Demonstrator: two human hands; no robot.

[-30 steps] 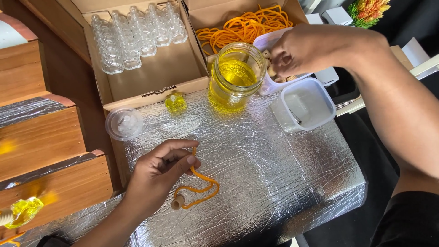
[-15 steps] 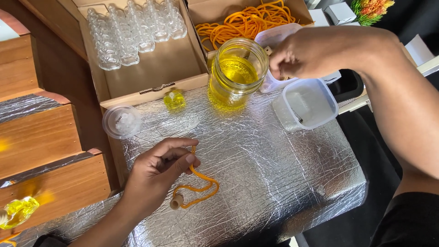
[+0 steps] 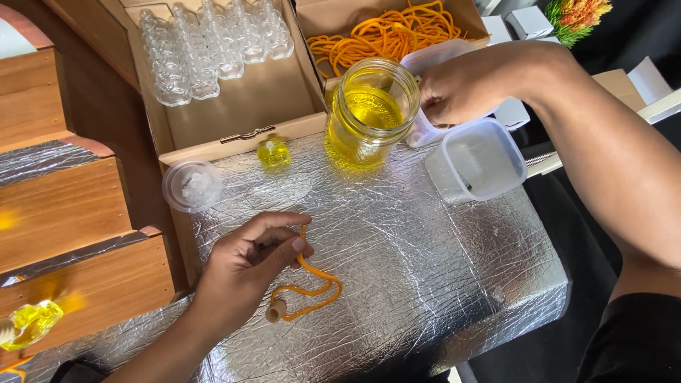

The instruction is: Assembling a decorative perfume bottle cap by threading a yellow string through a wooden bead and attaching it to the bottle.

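My left hand [image 3: 250, 262] rests on the foil-covered table [image 3: 425, 276], its fingers pinching an orange cord [image 3: 312, 287] that loops down to a small wooden cap [image 3: 277, 310]. My right hand [image 3: 461, 89] reaches over a white plastic container [image 3: 433, 57] just right of a glass jar of yellow liquid [image 3: 369, 113]; its fingers are curled and what they grip is hidden. A small bottle filled with yellow liquid [image 3: 274, 152] stands left of the jar.
A cardboard box [image 3: 234, 106] holds rows of empty small glass bottles [image 3: 213, 42]. Another box holds orange cords [image 3: 386, 32]. A clear round lid [image 3: 191, 186] lies at the table's left; an empty square white container [image 3: 475, 159] sits right. Wooden steps [image 3: 64, 206] stand left.
The view has shifted slightly. My right hand stays at the white container by the jar, and my left hand keeps hold of the orange cord.
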